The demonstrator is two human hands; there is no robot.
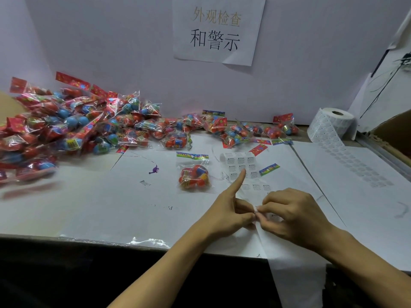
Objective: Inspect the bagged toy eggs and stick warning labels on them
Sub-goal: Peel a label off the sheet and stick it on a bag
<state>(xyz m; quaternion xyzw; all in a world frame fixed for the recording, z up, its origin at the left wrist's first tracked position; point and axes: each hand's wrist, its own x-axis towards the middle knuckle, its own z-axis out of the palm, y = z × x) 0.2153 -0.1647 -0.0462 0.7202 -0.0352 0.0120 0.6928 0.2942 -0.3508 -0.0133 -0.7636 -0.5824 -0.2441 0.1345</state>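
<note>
Left hand: my left hand (pixel 231 210) pinches the near edge of the label strip (pixel 249 172) between thumb and curled fingers, index finger sticking out toward 12 o'clock over the printed labels.
Right hand: my right hand (pixel 293 214) pinches the same spot from 3 o'clock, fingertips meeting the left's; I judge I am peeling one warning label, though the label itself is too small to make out.
Label strip: thin paper backing, light and floppy, likely to curl and tear; best taken at a corner with the fingertips, the sticky face kept off the skin.
Bagged eggs: one bag of toy eggs (pixel 194 174) lies alone at 11 o'clock of my hands, just beside the strip, not touching it.
Handling: the bag looks light, its clear film slick and crinkly, the eggs hard and free to roll inside; I would hold it by the printed header card or press it flat to take a label.
Pile: a heap of bagged eggs (pixel 66 130) spreads from 9 to 12 o'clock.
Roll: the label roll (pixel 333 123) stands at 2 o'clock, its tail trailing toward me.
Surface: a table (pixel 89 207) covered in white paper, smooth.
Room: a pale partition with a paper sign (pixel 218 30) at 12 o'clock; a cardboard box (pixel 395 132) at 3 o'clock.
</note>
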